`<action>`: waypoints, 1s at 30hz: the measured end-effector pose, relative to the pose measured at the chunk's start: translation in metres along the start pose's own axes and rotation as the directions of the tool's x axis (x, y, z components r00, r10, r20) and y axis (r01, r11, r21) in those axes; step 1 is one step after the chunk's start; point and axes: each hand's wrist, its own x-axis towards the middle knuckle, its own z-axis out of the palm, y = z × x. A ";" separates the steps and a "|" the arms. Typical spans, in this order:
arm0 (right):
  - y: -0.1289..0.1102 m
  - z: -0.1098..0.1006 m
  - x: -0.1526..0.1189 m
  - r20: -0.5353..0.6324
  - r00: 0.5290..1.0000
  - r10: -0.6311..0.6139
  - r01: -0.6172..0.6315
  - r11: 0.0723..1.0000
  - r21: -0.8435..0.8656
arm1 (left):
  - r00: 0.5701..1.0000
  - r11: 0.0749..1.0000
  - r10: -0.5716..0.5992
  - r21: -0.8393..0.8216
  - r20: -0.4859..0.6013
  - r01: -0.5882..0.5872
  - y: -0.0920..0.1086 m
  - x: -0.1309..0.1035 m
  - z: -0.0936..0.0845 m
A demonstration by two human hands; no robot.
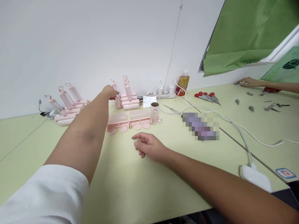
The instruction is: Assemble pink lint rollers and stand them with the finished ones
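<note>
L hand (110,92) reaches out to a pink bottle (118,102) near the wall, fingers bent at its upper part; can't tell if they grip it, as the hand hides the contact. R hand (149,146) hovers low over the desk (121,183), palm inward, fingers loosely curled and thumb near the index finger, in front of two pink trays w/ clear covers (140,116) and a row of pink discs (137,127). Just R of the trays: a brown-topped tube (154,106) w/ a small clear bottle (154,116) in front. Pink rolls (130,102) w/ clear tubes (128,92) leaning on them sit beside the pink bottle; a similar pink set (70,113) lies far L. At back R, a power strip (167,96) and a drink bottle (182,83); red-ended tools (207,97) lie nearby. Far R, another person's hand (249,82) rests at small items.
</note>
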 end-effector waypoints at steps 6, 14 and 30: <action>0.006 -0.001 0.002 0.008 1.000 -0.020 0.019 1.000 0.007 | 0.958 0.973 -0.167 0.194 0.233 0.122 -0.008 0.012 -0.003; 0.010 -0.002 0.004 0.032 0.999 -0.022 0.022 1.000 -0.004 | 0.955 0.941 -0.076 0.339 0.285 -0.026 -0.015 0.023 0.012; 0.002 -0.006 0.006 0.043 0.993 -0.107 0.111 0.989 -0.100 | 0.918 0.878 0.372 0.270 0.137 -0.396 0.030 -0.107 -0.044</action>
